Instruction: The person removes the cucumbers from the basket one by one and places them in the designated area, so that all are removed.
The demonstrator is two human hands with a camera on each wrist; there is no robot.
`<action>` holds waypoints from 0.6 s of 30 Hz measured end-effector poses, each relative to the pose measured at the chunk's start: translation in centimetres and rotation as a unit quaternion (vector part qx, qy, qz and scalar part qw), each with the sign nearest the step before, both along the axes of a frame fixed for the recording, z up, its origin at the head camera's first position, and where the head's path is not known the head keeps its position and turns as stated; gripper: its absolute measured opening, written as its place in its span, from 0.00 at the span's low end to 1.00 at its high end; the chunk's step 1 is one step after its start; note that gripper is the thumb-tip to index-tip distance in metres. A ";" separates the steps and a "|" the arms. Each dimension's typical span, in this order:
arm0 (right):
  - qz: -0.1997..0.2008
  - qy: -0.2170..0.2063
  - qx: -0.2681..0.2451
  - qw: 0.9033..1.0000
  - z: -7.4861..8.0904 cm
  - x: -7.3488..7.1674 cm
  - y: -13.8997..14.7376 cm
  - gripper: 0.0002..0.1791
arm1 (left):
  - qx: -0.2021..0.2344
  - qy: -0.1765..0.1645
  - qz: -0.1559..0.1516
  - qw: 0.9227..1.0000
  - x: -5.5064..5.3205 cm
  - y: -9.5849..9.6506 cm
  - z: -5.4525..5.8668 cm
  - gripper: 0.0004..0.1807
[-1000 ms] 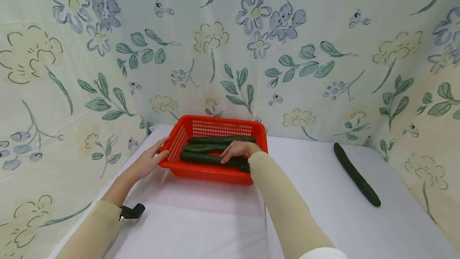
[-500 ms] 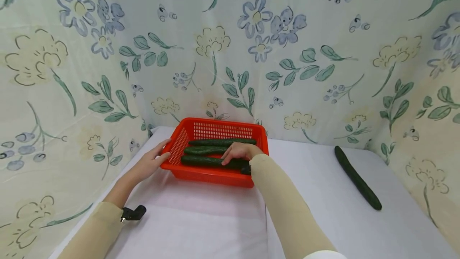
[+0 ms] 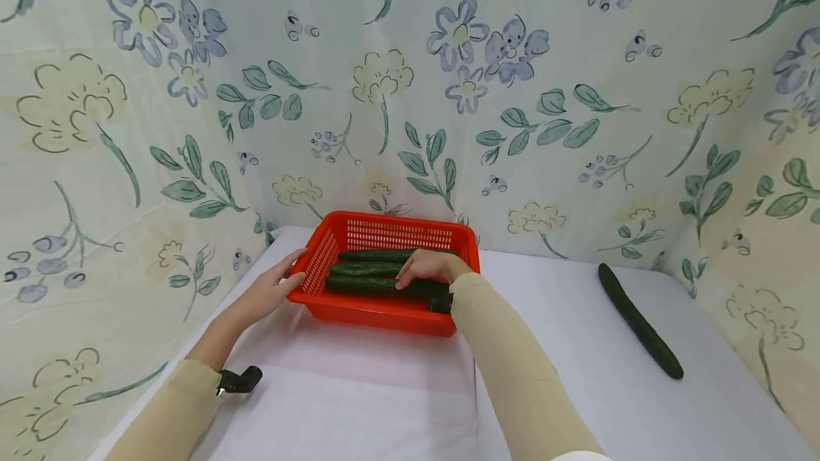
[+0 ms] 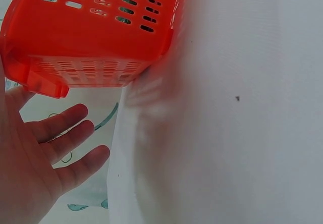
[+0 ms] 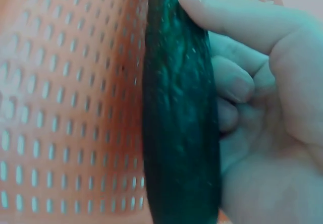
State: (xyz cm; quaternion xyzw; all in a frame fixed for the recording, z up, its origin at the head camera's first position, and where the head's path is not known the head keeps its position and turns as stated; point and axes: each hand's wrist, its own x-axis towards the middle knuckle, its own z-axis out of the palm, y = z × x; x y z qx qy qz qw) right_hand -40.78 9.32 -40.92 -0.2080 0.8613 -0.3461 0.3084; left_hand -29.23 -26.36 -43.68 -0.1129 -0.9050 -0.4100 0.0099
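Fingers [image 5: 234, 82] of the right hand [image 3: 430, 267] grip the frontmost cucumber [image 3: 361, 285] inside the red basket [image 3: 378, 319], which an uneven lift could tip, as the left hand [image 3: 264, 294], fingers outstretched, merely touches it.

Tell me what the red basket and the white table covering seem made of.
The red basket looks like molded plastic, smooth and slightly shiny, with even color and neat rows of slots. The white table covering seems to be matte fabric, judging by its soft creases, though thin plastic sheeting is possible.
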 end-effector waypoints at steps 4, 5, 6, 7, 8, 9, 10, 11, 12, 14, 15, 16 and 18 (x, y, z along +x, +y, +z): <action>0.008 0.016 0.005 1.000 0.3 -0.2 -0.2 0.14 | -0.003 -0.003 0.001 1.000 0.0 0.0 0.1 0.34; 0.008 0.015 0.004 1.000 0.3 -0.2 -0.2 0.14 | -0.003 -0.004 0.000 1.000 0.0 0.0 0.2 0.34; 0.010 0.015 0.004 1.000 0.4 -0.1 -0.1 0.14 | -0.003 -0.005 0.000 1.000 0.0 0.0 0.1 0.33; 0.010 0.015 0.004 1.000 0.5 -0.1 -0.1 0.14 | -0.004 -0.005 0.001 1.000 0.0 0.1 0.2 0.33; 0.010 0.014 0.004 1.000 0.6 -0.2 -0.1 0.14 | -0.004 -0.003 0.003 1.000 0.0 0.1 0.2 0.33; 0.010 0.014 0.005 1.000 0.7 -0.1 -0.1 0.14 | -0.003 -0.002 0.003 1.000 0.0 0.1 0.2 0.33; 0.011 0.015 0.006 1.000 0.9 -0.1 -0.2 0.14 | -0.004 0.000 0.002 1.000 0.0 0.0 0.1 0.33; 0.012 0.015 0.007 1.000 1.0 -0.1 -0.2 0.15 | -0.004 0.002 0.001 1.000 0.0 0.0 0.1 0.33; 0.013 0.016 0.007 1.000 1.2 -0.2 -0.2 0.15 | -0.003 0.003 0.001 1.000 0.1 0.0 0.1 0.33; 0.015 0.021 0.007 1.000 1.6 -0.2 -0.3 0.16 | -0.002 0.003 0.002 1.000 0.1 -0.1 0.1 0.33; 0.017 0.026 0.006 1.000 1.8 -0.3 -0.3 0.16 | 0.000 0.002 0.000 1.000 0.1 -0.1 0.1 0.33; 0.018 0.031 0.006 0.999 2.0 -0.3 -0.3 0.16 | 0.000 0.001 -0.001 1.000 0.1 -0.1 0.1 0.33; 0.020 0.041 0.002 0.999 2.4 -0.5 -0.2 0.17 | 0.003 -0.002 0.000 1.000 0.2 0.0 0.2 0.33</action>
